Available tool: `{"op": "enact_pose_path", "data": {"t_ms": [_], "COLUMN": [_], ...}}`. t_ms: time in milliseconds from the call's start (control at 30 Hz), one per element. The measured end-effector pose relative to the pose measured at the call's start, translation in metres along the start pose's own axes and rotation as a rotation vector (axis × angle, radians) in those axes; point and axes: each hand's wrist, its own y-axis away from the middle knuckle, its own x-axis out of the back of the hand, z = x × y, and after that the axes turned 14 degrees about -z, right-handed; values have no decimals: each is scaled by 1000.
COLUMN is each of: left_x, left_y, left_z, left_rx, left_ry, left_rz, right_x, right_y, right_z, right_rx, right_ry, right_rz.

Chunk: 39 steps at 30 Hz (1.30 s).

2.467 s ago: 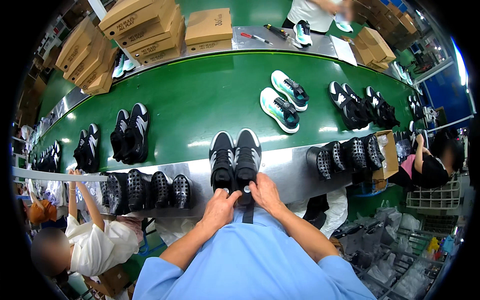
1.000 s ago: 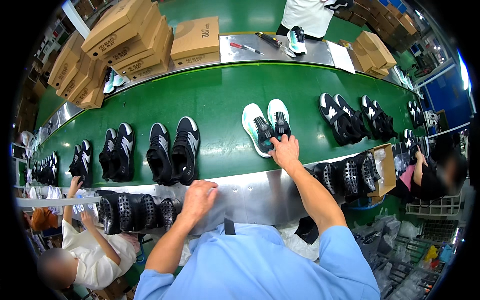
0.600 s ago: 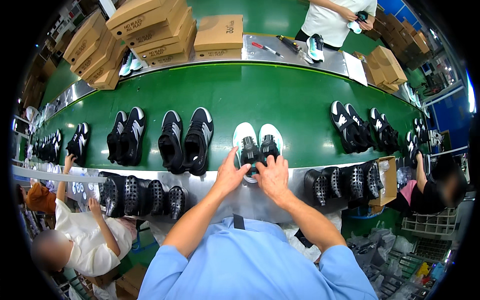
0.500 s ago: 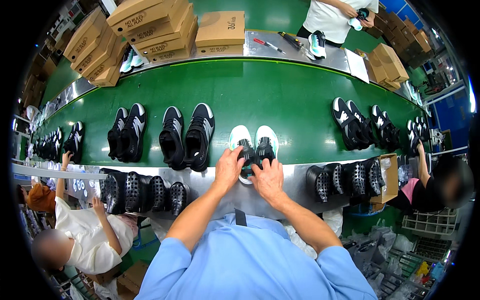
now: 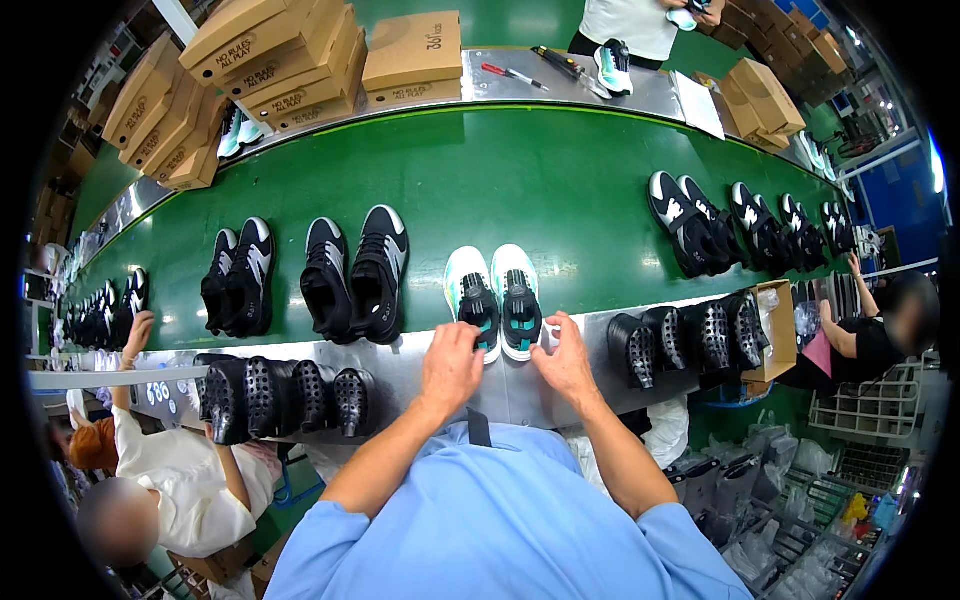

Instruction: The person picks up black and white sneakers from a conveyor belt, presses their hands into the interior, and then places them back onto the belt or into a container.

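Head view: brought in since the earliest frame from farther out on the glossy green tabletop (image 5: 570, 190) to directly before the person, a pair of low white sneakers (image 5: 516, 285) with mint-green tints and black lacing panels. Set off to the left meanwhile, near the close side of the green surface, the black-and-silver sneakers (image 5: 378, 265) previously handled at centre. Compared with half a second ago, both hands pulled back and farther apart, leaving more of the shoe openings exposed.

Pale at the toes, with yellowish-green shading along the sides, clearest on the shoe at left; dark across the laces and tongues, bright teal around the openings, white along the soles. Standing upright side by side, nearly parallel, toes pointing away from the body and resting on the green, heels over the smooth silver metal edge strip (image 5: 400, 380).

Placed, as a pair, between the fingers of the two hands. At the rear of the shoe at left, the left hand (image 5: 450, 365), fingers curled and partly hidden; impossible to tell whether pinching or merely touching. Just beside the heel of the shoe at right, the right hand (image 5: 566, 362), released, thumb and forefinger parted. Lined up farther right along the metal, black studded rounded pieces (image 5: 640, 350); past the left hand, a second row of black studded pieces (image 5: 262, 395).
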Motion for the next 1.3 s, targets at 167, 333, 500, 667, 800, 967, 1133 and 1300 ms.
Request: {"op": "enact_pose_path", "data": {"t_ms": [167, 333, 500, 667, 800, 967, 1133, 1300], "left_x": [-10, -16, -15, 13, 33, 101, 142, 148], "left_y": [-14, -30, -39, -77, -77, -4, 36, 4], "left_z": [5, 3, -22, -62, -62, -57, -134, -165], "left_rx": [-21, 48, -3, -13, 102, 459, 593, 629], "left_ry": [8, -125, -277, -328, -372, -657, -336, -252], "left_rz": [-352, -416, -294, -167, -178, -213, -264, -296], "right_x": [-21, -33, -33, -15, -11, -5, -18, -29], "right_y": [-12, -5, -5, -6, -1, 27, 41, 35], "right_z": [-6, 1, 0, -17, -11, 14, 22, 35], "right_rx": [69, 245, 283, 24, -12, 30, -171, -112], "right_ry": [47, 173, -163, -300, -287, -238, -336, -313], "right_rz": [-69, -44, -51, -146, -131, -16, -150, -213]}}
